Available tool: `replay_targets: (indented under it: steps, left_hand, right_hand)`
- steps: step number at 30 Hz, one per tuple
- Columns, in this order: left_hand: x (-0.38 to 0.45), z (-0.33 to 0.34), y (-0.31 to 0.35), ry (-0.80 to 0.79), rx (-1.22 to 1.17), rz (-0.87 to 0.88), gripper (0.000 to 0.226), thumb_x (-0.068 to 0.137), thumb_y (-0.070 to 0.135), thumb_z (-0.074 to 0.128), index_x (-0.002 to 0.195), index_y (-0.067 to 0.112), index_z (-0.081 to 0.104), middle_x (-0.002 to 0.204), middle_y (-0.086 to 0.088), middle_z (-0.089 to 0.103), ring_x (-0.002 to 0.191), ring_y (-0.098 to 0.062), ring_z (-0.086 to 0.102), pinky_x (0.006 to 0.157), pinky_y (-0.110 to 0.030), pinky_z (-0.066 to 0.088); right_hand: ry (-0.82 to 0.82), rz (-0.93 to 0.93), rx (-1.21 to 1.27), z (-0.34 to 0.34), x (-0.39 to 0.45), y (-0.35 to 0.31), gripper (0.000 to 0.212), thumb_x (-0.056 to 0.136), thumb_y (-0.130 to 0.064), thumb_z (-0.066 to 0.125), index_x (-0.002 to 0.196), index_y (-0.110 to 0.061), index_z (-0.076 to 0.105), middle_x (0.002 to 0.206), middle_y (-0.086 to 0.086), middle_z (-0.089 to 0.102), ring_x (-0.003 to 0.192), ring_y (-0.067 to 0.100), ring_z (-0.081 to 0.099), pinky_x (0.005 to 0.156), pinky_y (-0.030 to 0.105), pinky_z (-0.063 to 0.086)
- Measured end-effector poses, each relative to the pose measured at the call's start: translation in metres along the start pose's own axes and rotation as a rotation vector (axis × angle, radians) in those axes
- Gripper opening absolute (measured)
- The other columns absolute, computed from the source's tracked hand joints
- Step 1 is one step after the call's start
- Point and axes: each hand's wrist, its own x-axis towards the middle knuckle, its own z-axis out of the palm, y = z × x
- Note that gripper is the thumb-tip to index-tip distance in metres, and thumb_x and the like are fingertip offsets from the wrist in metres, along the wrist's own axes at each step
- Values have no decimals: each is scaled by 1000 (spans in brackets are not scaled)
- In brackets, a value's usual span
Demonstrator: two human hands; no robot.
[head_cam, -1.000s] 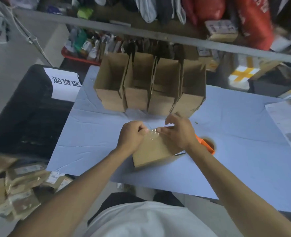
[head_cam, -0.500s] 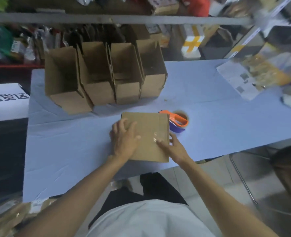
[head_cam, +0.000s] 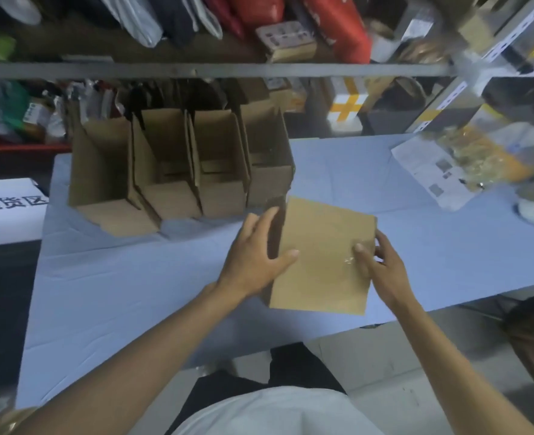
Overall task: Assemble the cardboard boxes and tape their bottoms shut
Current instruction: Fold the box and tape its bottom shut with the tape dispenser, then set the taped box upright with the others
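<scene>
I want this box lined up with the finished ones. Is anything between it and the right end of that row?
Nothing visible. The held box sits just in front of the rightmost box, with only bare blue table around.

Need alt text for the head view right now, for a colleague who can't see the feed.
Both hands hold a cardboard box over a blue table, left hand on its left side, right hand at its right edge beside clear tape. Four open boxes stand in a row behind it, below cluttered shelves.
</scene>
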Motion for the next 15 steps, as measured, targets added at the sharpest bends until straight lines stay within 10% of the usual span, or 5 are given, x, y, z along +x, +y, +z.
replay_targets:
  steps: [10, 15]
  left_hand:
    - [221, 69, 91, -38, 135, 6, 78, 81, 27, 73, 145, 15, 31, 137, -12, 50, 122, -30, 53, 99, -44, 47]
    - [291, 78, 87, 31, 166, -170, 55, 83, 28, 71, 124, 14, 38, 119, -9, 61, 95, -20, 58, 73, -32, 45]
  right_hand:
    - [107, -71, 21, -96, 183, -11, 68, 87, -42, 69, 144, -38, 33, 117, 1, 63, 103, 14, 62, 85, 38, 53]
    - [48, -111, 1, -91, 274, -25, 65, 87, -26, 70, 143, -26, 38, 117, 3, 61, 98, 19, 62, 82, 33, 52]
